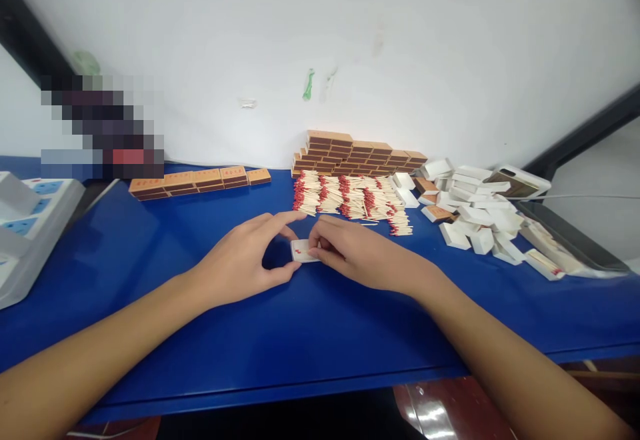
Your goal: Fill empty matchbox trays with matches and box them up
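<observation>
- Left hand (253, 259): thumb and fingers holding tray (301, 247) at its 9 o'clock end
- Right hand (350, 250): fingers bunched over tray's 3 o'clock end, grip can't tell
- Tray: between hands
- Matches (353, 197): 1 o'clock of tray

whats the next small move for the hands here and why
Probably press the matches flat in the white tray with the right hand: it is over one end of the tray, the left hand is at the other, and a few red heads show inside.
</observation>
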`<action>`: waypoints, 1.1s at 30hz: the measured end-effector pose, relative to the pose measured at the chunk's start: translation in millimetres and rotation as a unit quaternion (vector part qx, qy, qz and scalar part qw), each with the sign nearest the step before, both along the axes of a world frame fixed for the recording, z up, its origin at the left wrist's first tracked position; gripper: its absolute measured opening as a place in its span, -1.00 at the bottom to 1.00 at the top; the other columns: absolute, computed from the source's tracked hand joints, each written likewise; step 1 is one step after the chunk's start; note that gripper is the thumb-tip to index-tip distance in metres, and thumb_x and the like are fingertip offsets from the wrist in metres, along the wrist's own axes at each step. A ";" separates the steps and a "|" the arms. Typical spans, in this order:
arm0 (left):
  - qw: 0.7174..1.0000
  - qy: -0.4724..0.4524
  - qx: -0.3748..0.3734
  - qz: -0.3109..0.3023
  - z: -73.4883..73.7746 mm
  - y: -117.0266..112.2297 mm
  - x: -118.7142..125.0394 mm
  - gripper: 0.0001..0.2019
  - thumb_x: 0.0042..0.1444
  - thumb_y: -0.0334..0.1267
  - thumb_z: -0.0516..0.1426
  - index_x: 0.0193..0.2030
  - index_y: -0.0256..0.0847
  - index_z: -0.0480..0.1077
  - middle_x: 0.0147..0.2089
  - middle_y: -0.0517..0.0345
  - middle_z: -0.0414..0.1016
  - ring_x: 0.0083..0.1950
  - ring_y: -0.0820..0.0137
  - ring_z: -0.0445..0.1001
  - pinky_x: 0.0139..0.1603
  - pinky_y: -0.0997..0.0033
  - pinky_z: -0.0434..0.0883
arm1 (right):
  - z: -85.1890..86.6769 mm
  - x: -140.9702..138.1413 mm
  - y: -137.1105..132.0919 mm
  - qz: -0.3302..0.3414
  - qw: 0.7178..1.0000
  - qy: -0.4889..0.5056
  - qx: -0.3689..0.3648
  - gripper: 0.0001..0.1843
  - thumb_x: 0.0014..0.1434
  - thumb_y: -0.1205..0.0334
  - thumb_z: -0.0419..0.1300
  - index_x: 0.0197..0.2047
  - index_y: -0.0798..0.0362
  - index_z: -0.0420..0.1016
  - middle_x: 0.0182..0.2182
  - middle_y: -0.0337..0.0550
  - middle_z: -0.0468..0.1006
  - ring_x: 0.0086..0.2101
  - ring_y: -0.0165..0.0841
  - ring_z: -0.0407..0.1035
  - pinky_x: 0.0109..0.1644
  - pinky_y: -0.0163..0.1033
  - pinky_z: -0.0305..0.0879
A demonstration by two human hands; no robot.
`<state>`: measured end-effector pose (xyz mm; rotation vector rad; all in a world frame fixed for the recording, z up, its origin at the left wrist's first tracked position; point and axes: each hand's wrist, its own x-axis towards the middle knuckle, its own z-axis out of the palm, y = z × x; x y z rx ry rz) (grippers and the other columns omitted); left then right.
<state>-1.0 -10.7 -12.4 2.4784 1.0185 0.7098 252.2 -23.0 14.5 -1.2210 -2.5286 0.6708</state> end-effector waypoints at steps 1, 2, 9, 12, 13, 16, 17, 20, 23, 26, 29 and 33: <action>1.000 0.001 0.006 -0.004 0.4 -0.4 0.3 -0.34 0.27 -0.15 0.28 0.48 0.05 0.22 0.16 0.21 0.66 0.24 0.20 0.58 0.28 0.14 0.51 | -0.5 0.2 0.4 0.004 1.000 -0.007 0.001 -0.90 0.50 0.26 0.14 -0.12 0.02 0.43 -0.15 -0.10 0.55 -0.24 -0.30 0.40 -0.18 -0.20 0.24; 1.000 0.002 0.012 -0.007 0.7 -0.9 0.4 -0.34 0.28 -0.16 0.28 0.48 0.03 0.23 0.16 0.21 0.66 0.24 0.21 0.58 0.28 0.14 0.51 | -0.8 0.8 0.9 0.009 1.000 -0.008 0.002 -0.91 0.49 0.27 0.15 -0.13 0.02 0.44 -0.15 -0.11 0.55 -0.24 -0.30 0.40 -0.18 -0.20 0.24; 0.999 0.014 0.035 -0.023 1.5 -3.1 0.4 -0.38 0.31 -0.17 0.25 0.47 -0.03 0.24 0.16 0.19 0.67 0.24 0.19 0.57 0.31 0.10 0.49 | 0.2 2.0 1.6 0.021 1.000 -0.005 0.022 -0.92 0.41 0.36 0.22 -0.16 0.04 0.53 -0.28 -0.20 0.53 -0.32 -0.36 0.35 -0.21 -0.23 0.20; 0.999 0.018 0.037 -0.025 1.8 -2.9 -0.4 -0.40 0.31 -0.17 0.26 0.46 -0.03 0.26 0.16 0.19 0.66 0.24 0.19 0.57 0.31 0.10 0.48 | 3.9 7.5 4.1 0.009 0.999 0.003 0.038 -0.91 0.39 0.33 0.24 -0.19 0.02 0.57 -0.40 -0.26 0.47 -0.39 -0.37 0.33 -0.27 -0.23 0.16; 0.999 0.020 0.037 -0.025 2.0 -2.7 -0.8 -0.41 0.31 -0.17 0.26 0.45 -0.02 0.28 0.16 0.19 0.66 0.24 0.19 0.57 0.31 0.10 0.48 | 5.1 11.5 6.4 -0.004 0.999 0.012 0.046 -0.90 0.39 0.32 0.24 -0.20 0.02 0.58 -0.43 -0.28 0.46 -0.41 -0.38 0.32 -0.29 -0.23 0.16; 0.999 0.023 0.032 -0.024 2.9 -2.3 -1.9 -0.41 0.30 -0.16 0.28 0.44 0.02 0.29 0.15 0.22 0.66 0.22 0.19 0.57 0.31 0.10 0.48 | 5.5 28.1 17.4 -0.060 0.994 0.030 0.089 -0.89 0.39 0.28 0.24 -0.20 0.01 0.59 -0.45 -0.26 0.45 -0.42 -0.36 0.31 -0.30 -0.22 0.16; 0.999 0.023 0.029 -0.022 3.2 -2.0 -2.3 -0.41 0.30 -0.15 0.28 0.44 0.03 0.30 0.14 0.23 0.66 0.21 0.19 0.57 0.32 0.09 0.48 | 3.7 33.6 22.0 -0.073 0.992 0.028 0.101 -0.90 0.38 0.27 0.24 -0.19 0.02 0.59 -0.43 -0.24 0.46 -0.41 -0.35 0.32 -0.29 -0.22 0.17; 0.999 0.030 0.016 -0.016 3.8 -1.2 -3.5 -0.41 0.31 -0.10 0.28 0.45 0.06 0.30 0.14 0.24 0.66 0.21 0.19 0.57 0.35 0.08 0.47 | -7.6 43.9 35.0 -0.078 0.992 0.004 0.098 -0.93 0.35 0.24 0.28 -0.15 0.02 0.59 -0.35 -0.18 0.52 -0.36 -0.32 0.36 -0.26 -0.21 0.22; 0.999 0.043 0.003 -0.014 4.4 -0.5 -4.4 -0.39 0.32 -0.06 0.28 0.47 0.07 0.29 0.14 0.22 0.66 0.23 0.17 0.57 0.32 0.09 0.48 | -19.1 43.6 42.6 -0.067 0.995 -0.012 0.071 -0.87 0.40 0.18 0.22 -0.17 0.02 0.55 -0.31 -0.14 0.53 -0.32 -0.29 0.37 -0.23 -0.19 0.23; 0.999 0.048 -0.001 -0.011 5.2 -0.3 -5.0 -0.40 0.33 -0.04 0.27 0.47 0.06 0.29 0.15 0.20 0.66 0.22 0.16 0.57 0.29 0.10 0.50 | -16.4 45.9 42.7 -0.060 0.997 -0.025 0.049 -0.79 0.45 0.14 0.15 -0.22 0.02 0.50 -0.30 -0.11 0.54 -0.31 -0.27 0.36 -0.23 -0.18 0.22; 0.999 0.044 0.000 -0.010 5.4 -0.5 -5.3 -0.40 0.33 -0.03 0.26 0.47 0.06 0.29 0.15 0.19 0.66 0.24 0.15 0.57 0.29 0.09 0.50 | 0.1 64.0 38.4 -0.077 0.995 -0.048 0.035 -0.77 0.45 0.10 0.13 -0.23 0.01 0.48 -0.30 -0.10 0.56 -0.32 -0.26 0.38 -0.25 -0.18 0.22; 0.999 0.038 -0.002 -0.008 4.2 -0.6 -5.6 -0.40 0.31 -0.03 0.28 0.46 0.07 0.30 0.17 0.19 0.66 0.25 0.14 0.58 0.30 0.07 0.51 | 14.8 95.0 34.8 -0.144 0.986 -0.088 0.004 -0.71 0.44 0.00 0.14 -0.26 -0.01 0.49 -0.37 -0.13 0.57 -0.39 -0.28 0.38 -0.31 -0.19 0.19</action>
